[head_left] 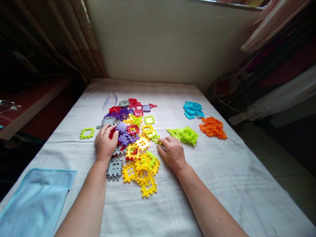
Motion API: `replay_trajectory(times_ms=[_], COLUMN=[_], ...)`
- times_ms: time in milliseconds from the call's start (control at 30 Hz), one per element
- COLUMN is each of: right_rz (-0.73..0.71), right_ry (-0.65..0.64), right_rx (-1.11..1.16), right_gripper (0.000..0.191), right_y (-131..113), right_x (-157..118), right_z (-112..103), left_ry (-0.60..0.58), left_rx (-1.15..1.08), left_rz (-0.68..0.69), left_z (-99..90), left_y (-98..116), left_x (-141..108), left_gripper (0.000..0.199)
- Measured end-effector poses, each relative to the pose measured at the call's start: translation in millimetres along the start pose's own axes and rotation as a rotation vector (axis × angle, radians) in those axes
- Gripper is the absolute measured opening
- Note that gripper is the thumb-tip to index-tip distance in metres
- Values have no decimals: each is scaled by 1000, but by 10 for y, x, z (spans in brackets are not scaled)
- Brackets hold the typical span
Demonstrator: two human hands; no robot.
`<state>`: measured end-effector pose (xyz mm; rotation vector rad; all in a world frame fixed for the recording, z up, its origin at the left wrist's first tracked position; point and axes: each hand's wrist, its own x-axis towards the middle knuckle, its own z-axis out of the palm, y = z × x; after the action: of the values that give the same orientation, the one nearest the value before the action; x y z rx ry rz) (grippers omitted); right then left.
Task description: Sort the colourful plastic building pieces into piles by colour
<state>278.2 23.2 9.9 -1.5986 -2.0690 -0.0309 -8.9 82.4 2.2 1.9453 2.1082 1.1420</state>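
A mixed pile of flat plastic building tiles with notched edges lies on the cloth, with yellow tiles (148, 187), purple tiles (127, 138), red tiles (134, 102) and grey tiles (115, 168) among them. My left hand (106, 143) rests on the pile's left side, thumb and fingers apart, next to a grey tile and a red one. At the right edge of the pile, my right hand (172, 152) has its fingertips closed on a lime green tile (156, 138), partly hidden by the fingers.
Right of the pile are separate heaps of lime green tiles (185, 135), blue tiles (193, 110) and orange tiles (213, 127). A single lime green frame tile (87, 133) lies to the left. A light blue cloth bag (37, 200) is at the near left corner of the sheet-covered surface (222, 184).
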Motion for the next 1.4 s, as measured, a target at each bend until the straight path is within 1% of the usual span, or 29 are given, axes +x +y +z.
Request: replay_trajectory(times_ms=[167,300,433,567,800,900,1000,1133,1233,1300,1400], right_rz=[6,5,59,103,167,161,145,103,34,-39,-132], right_ry=[80,190,282,354,371,372,383,358,303,220,28], right_rx=[-8,-52,-99,-156,-220,-218,-212,-182,-90,-2,109], right_gripper=[8,8,11,10,8,7,8,11,14,17,19], right_y=[43,100,193,320,494,493,442,299,149,52,-50], right_x=[-6,-2,0,0,-17,-19,-13,-12,-21,-33,-55], right_z=[1,-57,-127,-171,-196,-207,-225,-237,-225,-212,-196], left_ry=[1,-7,-8,-12,-14,-11,-2,0,-10,-15,-13], left_rx=[9,9,-2,-13,-12,-8,0,4,3,1,-1], left_rz=[0,-8,-12,-14,-17,-19,-18,-13,-16,-21,-27], left_z=[-9,-16,-18,-17,-23,-16,-7,-9,-18,-22,-20], left_y=[8,22,21,16,32,24,11,11,23,30,35], left_x=[1,2,4,7,7,4,2,4,4,3,0], left_gripper=[41,39,37,35,36,36,34,34,36,37,37])
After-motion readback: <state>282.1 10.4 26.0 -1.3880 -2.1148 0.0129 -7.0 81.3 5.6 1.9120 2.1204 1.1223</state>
